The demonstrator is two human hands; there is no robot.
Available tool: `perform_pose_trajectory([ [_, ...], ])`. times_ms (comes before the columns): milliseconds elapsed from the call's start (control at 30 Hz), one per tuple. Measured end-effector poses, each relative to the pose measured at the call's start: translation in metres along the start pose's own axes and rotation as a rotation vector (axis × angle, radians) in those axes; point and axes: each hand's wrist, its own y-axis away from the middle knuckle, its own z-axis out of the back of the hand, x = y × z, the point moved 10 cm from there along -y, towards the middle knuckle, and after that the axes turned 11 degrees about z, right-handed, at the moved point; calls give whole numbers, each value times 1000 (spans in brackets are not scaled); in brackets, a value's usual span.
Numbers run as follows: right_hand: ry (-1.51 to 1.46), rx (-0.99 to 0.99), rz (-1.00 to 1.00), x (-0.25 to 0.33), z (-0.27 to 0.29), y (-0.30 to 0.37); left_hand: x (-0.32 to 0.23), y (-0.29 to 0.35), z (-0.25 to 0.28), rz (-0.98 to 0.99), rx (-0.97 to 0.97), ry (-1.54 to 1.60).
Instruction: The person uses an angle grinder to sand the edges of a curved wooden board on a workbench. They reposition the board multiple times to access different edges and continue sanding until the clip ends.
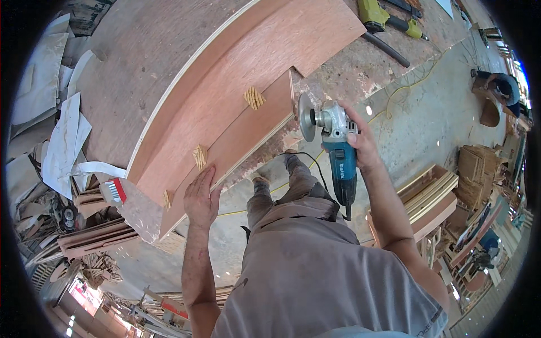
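Note:
A teal and grey angle grinder [341, 152] is gripped by my right hand [363, 138], its fingers wrapped round the metal head. The round disc [306, 117] faces the long edge of a reddish plywood strip [256, 132] and looks slightly apart from it. On that strip's near end my left hand [202, 197] lies flat with fingers stretched out. A wider plywood panel with a curved raised rim [197, 112] lies alongside. Wooden blocks bridge the seam: one in the middle [255, 98], one by my left fingertips [199, 156] and one at the near end [167, 199].
A yellow-green power tool [375, 16] and a dark rod [386, 49] lie on the far end of the worktable [141, 39]. A red brush with pale bristles [116, 190] sits at its left edge. A yellow cord [389, 107] crosses the floor. Another person [501, 90] is at far right.

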Motion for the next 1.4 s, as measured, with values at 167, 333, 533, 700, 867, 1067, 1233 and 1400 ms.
perform_pose_trajectory([
  [167, 82, 8, 41, -3, -2, 0, 2, 1, 0, 28, 22, 27],
  [333, 82, -91, 73, -13, 21, -10, 3, 1, 5, 13, 34, 96],
  [533, 463, -47, 234, 44, 1, 19, 70, 50, 27, 221, -18, 255],
  [700, 1006, 232, 397, 87, -110, 64, 160, 118, 40, 368, -59, 188],
  [867, 1038, 343, 477, 76, -165, 72, 191, 140, 42, 456, -93, 97],
  [1067, 1061, 275, 425, 81, -157, 56, 195, 143, 40, 453, -131, 118],
  [1233, 958, -14, 312, 106, -81, 31, 216, 170, 46, 467, -241, 15],
  [1400, 376, -360, 196, 84, 31, 35, 252, 227, 48, 391, -473, 310],
])
